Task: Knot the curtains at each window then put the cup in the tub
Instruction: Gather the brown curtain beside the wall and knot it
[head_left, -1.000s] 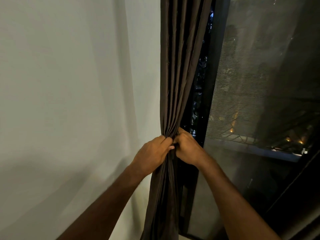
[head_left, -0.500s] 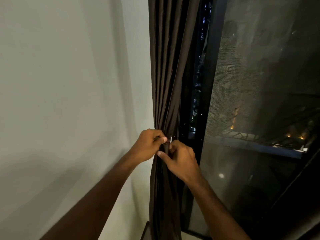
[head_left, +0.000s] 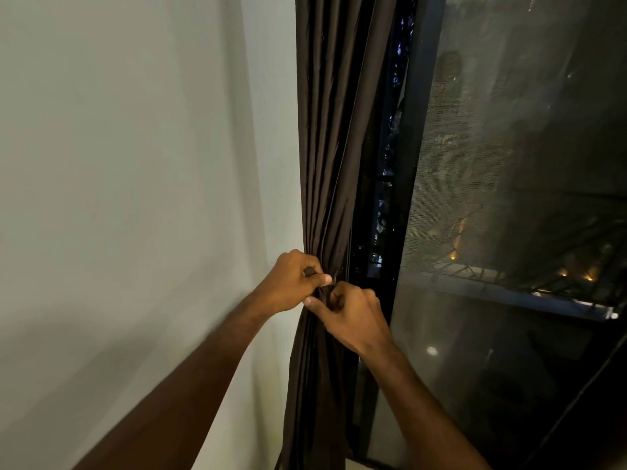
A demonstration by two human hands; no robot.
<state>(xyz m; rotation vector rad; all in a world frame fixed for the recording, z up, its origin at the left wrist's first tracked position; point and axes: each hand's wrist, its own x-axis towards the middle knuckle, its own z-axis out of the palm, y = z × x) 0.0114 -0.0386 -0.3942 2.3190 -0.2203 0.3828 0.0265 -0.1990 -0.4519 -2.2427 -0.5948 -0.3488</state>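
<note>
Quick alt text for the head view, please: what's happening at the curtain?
Both hands grip a gathered dark curtain at one spot, left hand just above right hand. A pale wall is on the left, a dark screened window on the right.

View: a single head-worn wide-angle view is given; no second view is supplied, so nothing is shared between views.
Position: the scene is seen from the person's head height, standing close to a window corner.
Direction: the view is aimed forward and somewhat down, along both forearms.
Nearness: the hands, left and right, are seen at arm's length, near frame centre, on the curtain.
Framing: the wall fills the left half; the window fills the right.
Distortion: straight edges are bowed towards the frame borders.
</note>
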